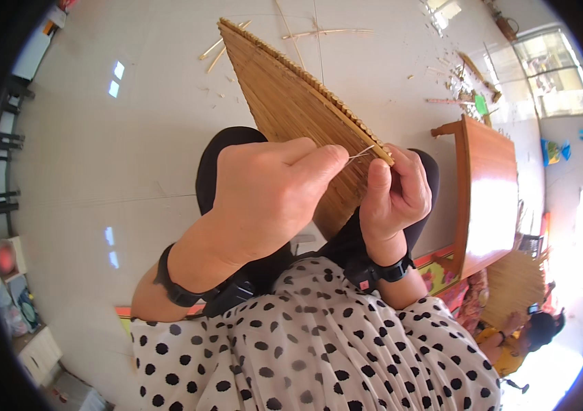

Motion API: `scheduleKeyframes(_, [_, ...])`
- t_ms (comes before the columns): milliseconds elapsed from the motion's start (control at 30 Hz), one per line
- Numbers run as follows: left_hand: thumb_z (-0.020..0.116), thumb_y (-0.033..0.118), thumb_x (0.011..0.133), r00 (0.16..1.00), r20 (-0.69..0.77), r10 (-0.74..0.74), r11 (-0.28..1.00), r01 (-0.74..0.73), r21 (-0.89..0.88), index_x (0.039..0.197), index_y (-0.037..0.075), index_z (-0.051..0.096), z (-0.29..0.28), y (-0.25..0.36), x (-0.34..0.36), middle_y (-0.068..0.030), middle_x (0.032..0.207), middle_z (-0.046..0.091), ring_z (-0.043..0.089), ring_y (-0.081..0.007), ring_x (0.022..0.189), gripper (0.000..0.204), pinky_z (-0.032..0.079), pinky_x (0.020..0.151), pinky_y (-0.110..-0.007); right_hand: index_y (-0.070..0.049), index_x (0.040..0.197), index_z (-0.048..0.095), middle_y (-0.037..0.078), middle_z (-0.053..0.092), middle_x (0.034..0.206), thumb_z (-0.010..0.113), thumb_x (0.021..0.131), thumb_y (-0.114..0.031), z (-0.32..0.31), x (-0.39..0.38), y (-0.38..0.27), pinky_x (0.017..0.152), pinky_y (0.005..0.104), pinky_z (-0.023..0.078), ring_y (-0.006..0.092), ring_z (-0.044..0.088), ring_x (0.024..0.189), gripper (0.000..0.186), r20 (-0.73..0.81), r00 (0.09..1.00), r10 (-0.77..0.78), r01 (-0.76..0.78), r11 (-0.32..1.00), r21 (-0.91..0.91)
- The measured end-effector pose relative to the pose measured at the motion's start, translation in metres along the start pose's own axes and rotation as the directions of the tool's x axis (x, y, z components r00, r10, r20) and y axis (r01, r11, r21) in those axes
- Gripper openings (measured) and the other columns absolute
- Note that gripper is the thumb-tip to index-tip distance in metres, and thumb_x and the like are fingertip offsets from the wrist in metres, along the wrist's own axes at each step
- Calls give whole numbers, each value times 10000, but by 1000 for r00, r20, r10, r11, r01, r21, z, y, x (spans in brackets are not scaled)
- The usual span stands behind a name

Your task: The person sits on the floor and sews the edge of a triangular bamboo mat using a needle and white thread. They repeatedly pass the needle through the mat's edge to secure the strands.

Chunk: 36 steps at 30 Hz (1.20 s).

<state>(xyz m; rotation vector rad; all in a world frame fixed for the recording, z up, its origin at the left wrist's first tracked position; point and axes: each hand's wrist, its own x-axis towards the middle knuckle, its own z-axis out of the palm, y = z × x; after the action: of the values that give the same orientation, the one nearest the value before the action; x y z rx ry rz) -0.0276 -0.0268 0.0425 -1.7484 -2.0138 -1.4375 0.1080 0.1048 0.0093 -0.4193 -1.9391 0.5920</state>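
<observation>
A stiff tan mat of thin stalks lies slanted across my knees, its far corner pointing away to the upper left. Cut stalk ends form a bumpy row along its upper right edge. My left hand is closed above the mat, thumb and forefinger pinching a thin pale thread. That thread runs to the mat's edge near its right corner. Right at this corner, my right hand grips the mat, its fingers curled behind the edge and its thumb raised in front. My left fingers hide part of the thread.
Loose stalks lie on the pale tiled floor beyond the mat. A wooden table stands to the right, with scraps and a green dustpan behind it. At lower right a person in yellow handles another mat. Dark chairs line the left.
</observation>
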Motion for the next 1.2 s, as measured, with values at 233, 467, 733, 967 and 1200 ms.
scheduleKeyframes(233, [720,-82,850,990,144,1,1000,3,-27,1014,14,716,-22,-3,-2,-86,664,629,602,-170,547,190,455,497,-269,14,999,720,111,709,888,848,734,-71,5,-11,-1,623,276,541,194,677,716,306,64,998,12,-25,976,216])
scheduleKeyframes(467, [768,-69,804,980,199,0,996,18,-86,1001,35,729,-38,-13,-12,-41,586,487,452,-149,462,226,332,441,-285,14,982,748,102,695,878,881,687,-64,13,-18,-8,565,303,553,210,677,668,333,17,997,-72,66,967,246])
scheduleKeyframes(733, [752,-44,842,965,247,-83,987,114,-113,1009,25,723,-43,-10,-26,-36,605,556,480,-154,480,183,354,453,-283,73,968,728,116,684,878,858,649,-62,18,-28,-9,565,307,554,228,665,672,370,-31,981,-191,192,946,262])
scheduleKeyframes(967, [754,-39,838,961,265,-77,983,118,-142,1018,34,716,-44,-8,-25,-41,609,568,489,-162,473,198,354,448,-285,75,936,728,122,673,852,838,571,-55,17,-29,-12,556,303,550,230,661,670,402,-55,981,-189,196,930,309])
scheduleKeyframes(1200, [741,-75,823,939,331,-96,980,147,-134,1041,22,707,-46,-3,-23,-72,652,622,564,-198,502,241,415,468,-293,60,923,719,107,667,844,851,571,-54,17,-27,-13,544,290,542,221,661,662,393,-58,989,-139,150,925,350])
